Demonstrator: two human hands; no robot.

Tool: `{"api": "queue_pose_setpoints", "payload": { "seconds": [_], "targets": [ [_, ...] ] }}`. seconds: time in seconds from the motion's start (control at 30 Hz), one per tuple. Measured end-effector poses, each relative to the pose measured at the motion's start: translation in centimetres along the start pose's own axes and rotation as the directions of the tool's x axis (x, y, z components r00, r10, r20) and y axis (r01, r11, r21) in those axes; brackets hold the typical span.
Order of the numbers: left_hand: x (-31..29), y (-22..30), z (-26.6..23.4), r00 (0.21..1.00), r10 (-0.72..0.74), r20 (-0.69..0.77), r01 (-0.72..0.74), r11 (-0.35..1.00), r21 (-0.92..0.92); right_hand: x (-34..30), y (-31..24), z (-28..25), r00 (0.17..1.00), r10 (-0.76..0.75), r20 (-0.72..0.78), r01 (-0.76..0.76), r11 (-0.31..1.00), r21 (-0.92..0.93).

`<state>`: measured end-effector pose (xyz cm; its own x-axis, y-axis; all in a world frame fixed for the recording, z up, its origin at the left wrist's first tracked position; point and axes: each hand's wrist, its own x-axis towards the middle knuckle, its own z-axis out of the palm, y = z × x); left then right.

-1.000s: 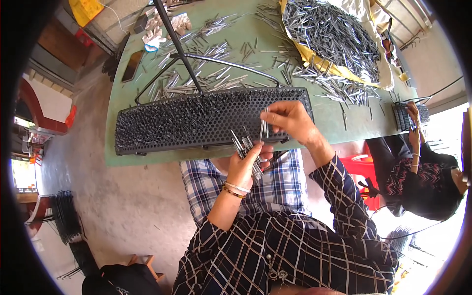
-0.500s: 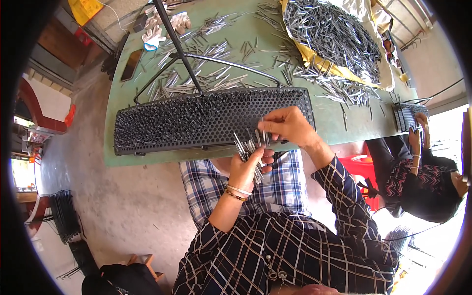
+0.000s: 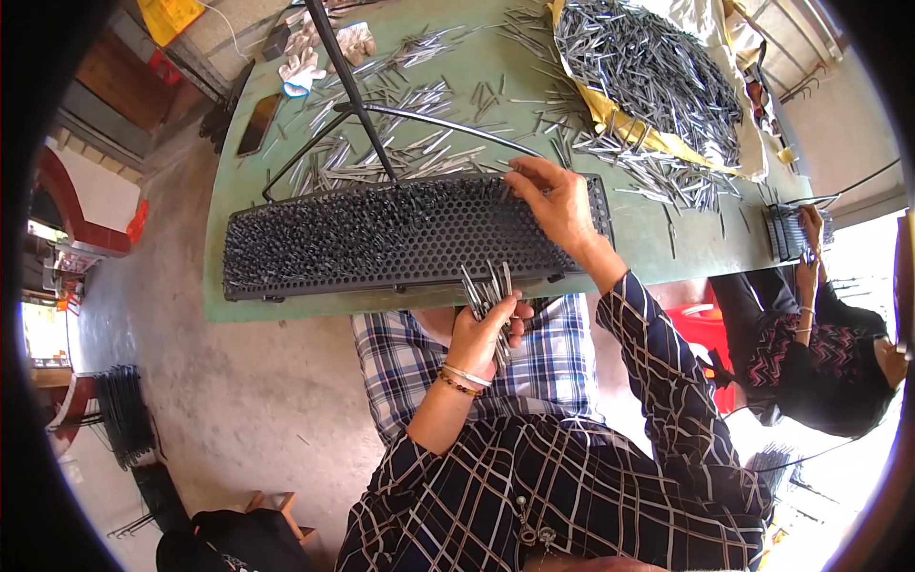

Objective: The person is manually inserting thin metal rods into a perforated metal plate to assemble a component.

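Observation:
A black perforated rack [image 3: 477,234] lies along the near edge of the green table. Thin dark metal strips [image 3: 315,238] stand packed in its holes over the left part and along the back row; many holes on the right show bare. Below the rack, my left hand [image 3: 481,334] is closed around a bundle of thin metal strips [image 3: 491,286], their ends fanning upward. Over the rack's back right part is my right hand [image 3: 558,205], thumb and forefinger pinched at the end of the strip-filled back row. The small strip at its fingertips is partly hidden.
Loose strips [image 3: 419,105] scatter over the green table [image 3: 224,219]. A big heap of strips [image 3: 658,86] fills a yellow-edged sack. A phone [image 3: 258,125] and gloves [image 3: 302,71] lie back left. At right a co-worker's hand [image 3: 810,227] touches another rack [image 3: 786,234].
My right hand has moved up and away from the bundle to the back row of the rack. My left hand has shifted slightly down, still holding the bundle.

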<state>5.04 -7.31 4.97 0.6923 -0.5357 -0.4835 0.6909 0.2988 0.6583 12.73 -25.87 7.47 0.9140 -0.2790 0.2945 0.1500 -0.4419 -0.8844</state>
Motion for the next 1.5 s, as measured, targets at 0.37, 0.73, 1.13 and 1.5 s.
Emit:
{"api": "queue_pose_setpoints", "payload": {
  "seconds": [0.37,0.73,1.13,1.5],
  "targets": [
    [0.0,0.4,0.4,1.0,-0.023,0.01,0.023,1.0,-0.008,0.3,-0.1,-0.6,0.995,0.095,0.034,-0.095,0.995,0.014],
    [0.1,0.6,0.3,0.999,-0.053,-0.015,0.052,0.998,-0.035,-0.1,0.4,-0.6,0.999,0.026,0.045,-0.026,1.0,-0.003],
    [0.4,0.8,-0.1,0.999,-0.047,0.014,0.047,0.999,0.007,-0.1,0.2,-0.6,0.984,-0.168,0.059,0.177,0.958,-0.224],
    [0.3,0.6,0.3,0.999,-0.032,0.04,0.03,0.999,0.044,-0.1,1.1,-0.1,0.91,-0.394,0.131,0.415,0.875,-0.25]
  ]
}}
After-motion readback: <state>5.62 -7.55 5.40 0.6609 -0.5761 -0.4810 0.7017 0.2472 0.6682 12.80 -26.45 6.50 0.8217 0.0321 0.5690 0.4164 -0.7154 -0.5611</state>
